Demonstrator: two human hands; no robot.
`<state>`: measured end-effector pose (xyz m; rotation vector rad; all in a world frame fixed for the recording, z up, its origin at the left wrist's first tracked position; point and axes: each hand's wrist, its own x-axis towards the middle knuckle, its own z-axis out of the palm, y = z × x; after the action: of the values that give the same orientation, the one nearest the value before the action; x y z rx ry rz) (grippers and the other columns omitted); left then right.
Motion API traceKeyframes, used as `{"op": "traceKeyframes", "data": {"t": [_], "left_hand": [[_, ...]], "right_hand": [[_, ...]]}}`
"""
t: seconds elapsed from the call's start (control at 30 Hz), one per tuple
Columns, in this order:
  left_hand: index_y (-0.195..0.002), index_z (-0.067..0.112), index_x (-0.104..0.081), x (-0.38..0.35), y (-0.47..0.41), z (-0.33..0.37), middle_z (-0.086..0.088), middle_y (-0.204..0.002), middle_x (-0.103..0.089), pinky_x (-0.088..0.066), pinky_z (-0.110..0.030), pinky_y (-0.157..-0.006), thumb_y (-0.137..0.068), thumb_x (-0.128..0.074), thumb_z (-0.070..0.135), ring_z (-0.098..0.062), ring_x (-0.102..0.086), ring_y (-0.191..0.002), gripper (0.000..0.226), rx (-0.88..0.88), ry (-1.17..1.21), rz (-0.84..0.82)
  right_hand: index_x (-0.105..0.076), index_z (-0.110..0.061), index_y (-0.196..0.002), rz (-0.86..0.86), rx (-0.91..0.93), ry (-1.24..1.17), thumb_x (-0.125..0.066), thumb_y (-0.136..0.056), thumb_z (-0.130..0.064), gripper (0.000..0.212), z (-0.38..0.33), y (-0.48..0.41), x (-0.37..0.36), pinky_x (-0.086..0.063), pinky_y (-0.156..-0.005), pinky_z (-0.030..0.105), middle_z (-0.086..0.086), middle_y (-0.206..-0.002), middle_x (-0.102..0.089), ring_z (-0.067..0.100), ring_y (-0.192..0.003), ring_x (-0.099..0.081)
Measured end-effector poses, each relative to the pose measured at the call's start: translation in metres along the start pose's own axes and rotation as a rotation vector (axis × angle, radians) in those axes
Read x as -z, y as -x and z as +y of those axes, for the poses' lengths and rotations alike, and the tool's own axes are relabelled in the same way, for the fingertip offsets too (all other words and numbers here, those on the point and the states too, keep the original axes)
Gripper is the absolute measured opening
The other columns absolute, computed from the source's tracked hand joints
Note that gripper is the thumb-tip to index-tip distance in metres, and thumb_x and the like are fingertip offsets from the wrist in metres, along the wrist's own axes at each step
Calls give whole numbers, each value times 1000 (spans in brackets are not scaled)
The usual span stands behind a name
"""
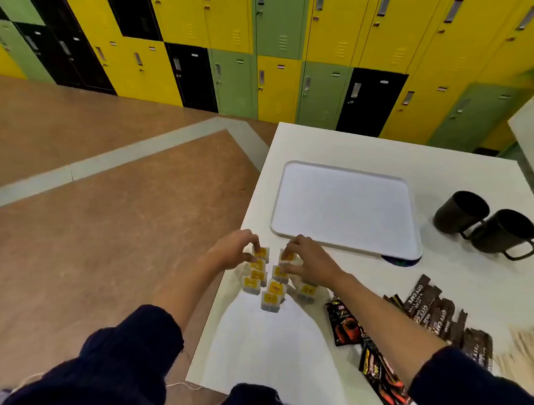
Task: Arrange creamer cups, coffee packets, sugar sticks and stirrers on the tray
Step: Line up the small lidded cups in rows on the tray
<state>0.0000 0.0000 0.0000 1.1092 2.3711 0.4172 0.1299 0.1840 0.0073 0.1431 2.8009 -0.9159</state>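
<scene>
Centre frame: my left hand (234, 250) pinches the left creamer cup (261, 253), my right hand (310, 262) the right creamer cup (287, 256), both just below the tray (346, 206).

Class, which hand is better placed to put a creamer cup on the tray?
The right hand: it pinches a creamer cup and lies closer to the tray than the left hand.
</scene>
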Motion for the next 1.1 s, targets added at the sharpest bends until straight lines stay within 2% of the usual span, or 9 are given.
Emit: {"op": "traceKeyframes", "data": {"t": [0.2, 0.37, 0.53, 0.67, 0.87, 1.1], "left_hand": [[-98, 15, -66, -5, -1, 4, -2, -104, -62, -46, -36, -86, -81, -70, 21, -19, -54, -98, 18, -34, -17, 33], [-99, 12, -68, -6, -7, 7, -4, -102, -64, -46, -38, -86, -85, -65, 20, -21, -55, -98, 16, -41, -66, 52], [-100, 16, -70, 1, -19, 7, -1, -102, -65, -47, -35, -84, -86, -65, 25, -19, -56, -97, 17, -47, -89, 10], [-99, 16, -71, 24, -38, 10, 0, -102, -66, -47, -34, -83, -83, -68, 28, -18, -56, -96, 19, -67, -83, -5], [-92, 17, -73, 72, -89, 17, 1, -95, -69, -47, -32, -78, -79, -72, 30, -16, -59, -90, 18, -111, -64, 90], [-96, 20, -70, 91, -158, 26, 2, -100, -64, -43, -31, -80, -83, -69, 29, -16, -53, -98, 17, -118, -89, 164]], "right_hand": [[-68, -20, -92, -13, -29, 61, -68, -81, -35, 19, -3, -4, -7, -46, -83, 35, 2, -106, -54, 20, -98, -53], [-68, -12, -96, 36, -19, 136, -59, -89, -27, 20, -4, -7, -7, -43, -81, 35, 5, -103, -61, 23, -97, -55], [-71, -9, -91, 47, -18, 88, -62, -86, -25, 18, 1, -16, -3, -46, -77, 33, 3, -96, -66, 22, -91, -59], [-71, -10, -89, 52, 27, 51, -64, -86, -25, 17, 3, -30, 19, -47, -80, 34, 4, -95, -68, 21, -88, -62], [-68, -7, -82, 160, 23, -43, -68, -84, -29, 22, 18, -64, 77, -50, -74, 34, 4, -85, -68, 20, -78, -64], [-68, -5, -82, 229, -17, 50, -68, -84, -27, 21, 46, -121, 126, -48, -76, 36, 5, -88, -68, 24, -82, -62]]}}
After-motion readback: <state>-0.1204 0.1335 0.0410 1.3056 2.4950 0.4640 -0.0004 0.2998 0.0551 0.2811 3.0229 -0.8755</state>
